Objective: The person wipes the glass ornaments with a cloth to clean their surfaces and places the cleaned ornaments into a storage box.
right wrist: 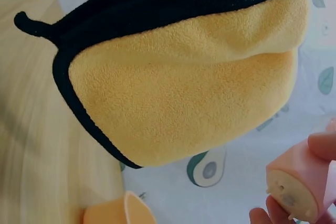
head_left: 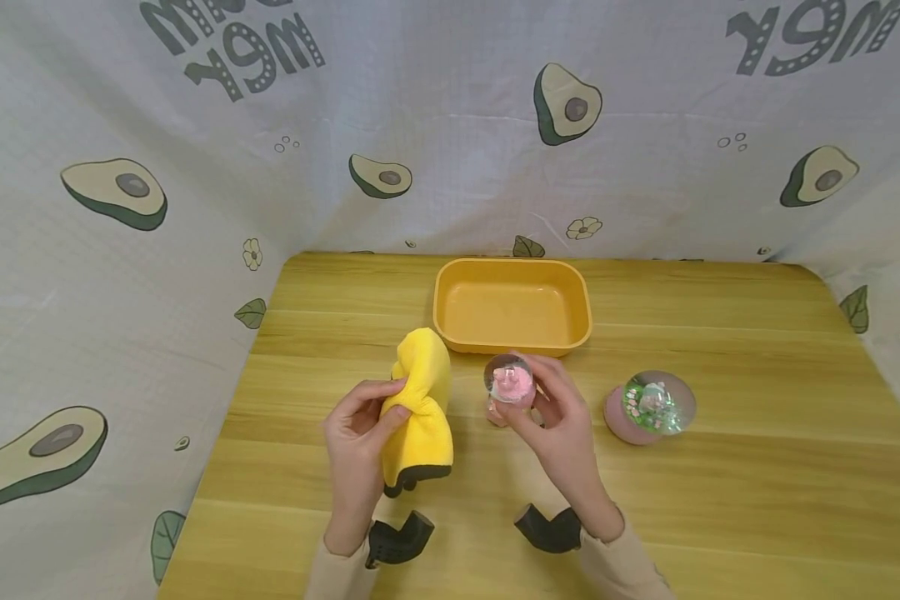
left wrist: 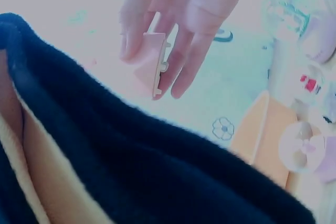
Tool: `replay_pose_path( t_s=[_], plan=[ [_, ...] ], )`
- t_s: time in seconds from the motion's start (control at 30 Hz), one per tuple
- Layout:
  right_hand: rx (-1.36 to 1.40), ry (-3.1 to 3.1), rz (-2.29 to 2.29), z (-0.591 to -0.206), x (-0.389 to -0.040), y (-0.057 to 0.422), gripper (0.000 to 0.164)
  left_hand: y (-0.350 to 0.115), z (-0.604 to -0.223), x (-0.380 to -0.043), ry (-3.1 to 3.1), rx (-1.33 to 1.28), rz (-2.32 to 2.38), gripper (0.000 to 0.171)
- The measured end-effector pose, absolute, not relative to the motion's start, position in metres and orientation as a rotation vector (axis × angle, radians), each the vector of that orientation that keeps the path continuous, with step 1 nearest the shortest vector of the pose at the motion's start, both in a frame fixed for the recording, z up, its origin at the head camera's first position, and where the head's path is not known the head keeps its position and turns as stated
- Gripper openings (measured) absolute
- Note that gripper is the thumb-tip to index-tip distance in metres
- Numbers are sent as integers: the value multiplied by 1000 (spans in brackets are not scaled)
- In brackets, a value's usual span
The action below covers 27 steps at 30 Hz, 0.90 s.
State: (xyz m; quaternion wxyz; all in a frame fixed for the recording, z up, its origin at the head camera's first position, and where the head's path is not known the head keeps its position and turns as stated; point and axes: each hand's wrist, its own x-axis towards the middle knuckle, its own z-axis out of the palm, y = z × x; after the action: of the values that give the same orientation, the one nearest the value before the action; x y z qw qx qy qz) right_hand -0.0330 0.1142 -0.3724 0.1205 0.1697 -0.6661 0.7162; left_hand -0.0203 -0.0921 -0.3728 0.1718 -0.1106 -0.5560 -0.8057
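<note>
My left hand (head_left: 362, 425) pinches a yellow cloth (head_left: 420, 408) with a dark edge between thumb and fingers, so that it hangs bunched. Close to its right, my right hand (head_left: 558, 417) holds a small snow globe (head_left: 510, 383) with a pink figure inside, its clear dome facing up. In the right wrist view the globe's pink base (right wrist: 299, 174) shows its pale underside with small feet. That view also shows the cloth's fleecy face (right wrist: 199, 82) and dark border. Dark folds of cloth (left wrist: 131, 145) fill the lower part of the left wrist view.
An orange tray (head_left: 513, 343) stands beyond the hands at the table's back. Right of the right hand, a larger snow globe (head_left: 656, 406) leans on its pink base. Smaller globes (left wrist: 303, 147) show beside the tray in the left wrist view, mostly hidden by the right hand from above.
</note>
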Motion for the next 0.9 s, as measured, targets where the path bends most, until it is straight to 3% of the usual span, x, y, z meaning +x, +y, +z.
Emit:
replay_pose_path(
  t_s=[0.9],
  plan=[
    [662, -1930, 1954, -349, -23, 114, 56, -62, -366, -28, -1431, -376, -2417, 21]
  ],
)
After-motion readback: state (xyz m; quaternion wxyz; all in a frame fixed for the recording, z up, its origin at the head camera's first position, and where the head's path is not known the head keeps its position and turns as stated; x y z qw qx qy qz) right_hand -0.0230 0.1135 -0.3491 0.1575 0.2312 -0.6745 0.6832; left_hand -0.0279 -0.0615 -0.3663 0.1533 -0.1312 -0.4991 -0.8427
